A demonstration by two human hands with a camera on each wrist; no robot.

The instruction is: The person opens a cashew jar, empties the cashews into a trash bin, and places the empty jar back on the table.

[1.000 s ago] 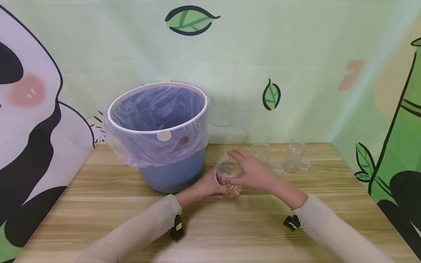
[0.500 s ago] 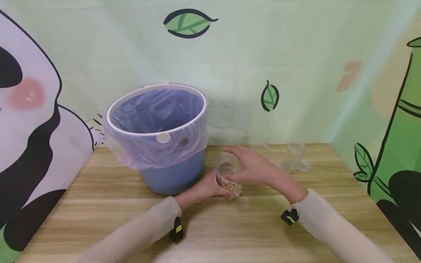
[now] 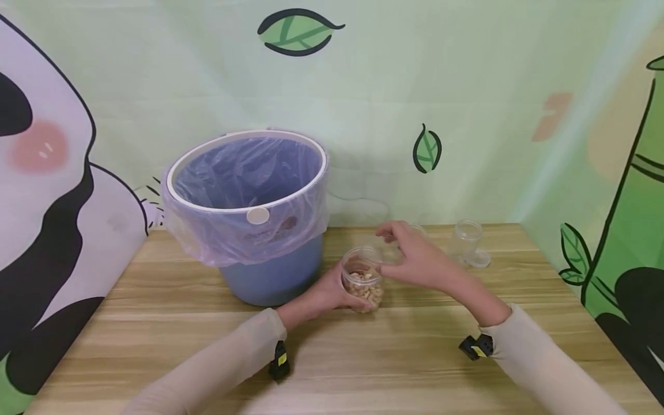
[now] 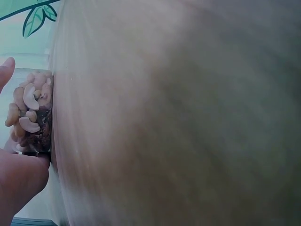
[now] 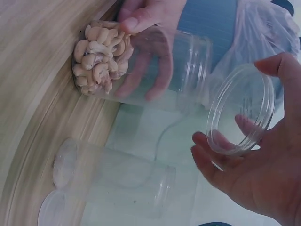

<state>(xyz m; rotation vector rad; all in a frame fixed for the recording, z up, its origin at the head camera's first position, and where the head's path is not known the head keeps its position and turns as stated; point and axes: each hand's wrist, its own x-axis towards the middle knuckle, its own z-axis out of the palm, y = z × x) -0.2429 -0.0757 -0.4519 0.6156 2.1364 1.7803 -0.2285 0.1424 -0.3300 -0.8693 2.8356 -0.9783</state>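
Note:
A clear jar (image 3: 363, 283), part filled with cashew nuts (image 5: 101, 56), stands uncovered on the wooden table. My left hand (image 3: 324, 293) curls round its lower side, with the thumb in front. Just right of the jar's mouth, my right hand (image 3: 422, 260) holds a round clear lid (image 5: 241, 107) by its edge between thumb and fingers. In the right wrist view the lid is tilted and apart from the jar's rim. The left wrist view catches only the jar's base with the nuts and part of the left hand.
A blue bin (image 3: 272, 283) with a clear liner bag (image 3: 244, 245) stands close left of the jar. Back right is another clear jar (image 3: 468, 245), with a lid (image 3: 478, 259) beside it. One more jar (image 3: 417, 229) is mostly hidden behind my right hand.
The lid has come off the jar's mouth and moved right in my right hand. My left hand keeps its grip on the jar, which stays in place.

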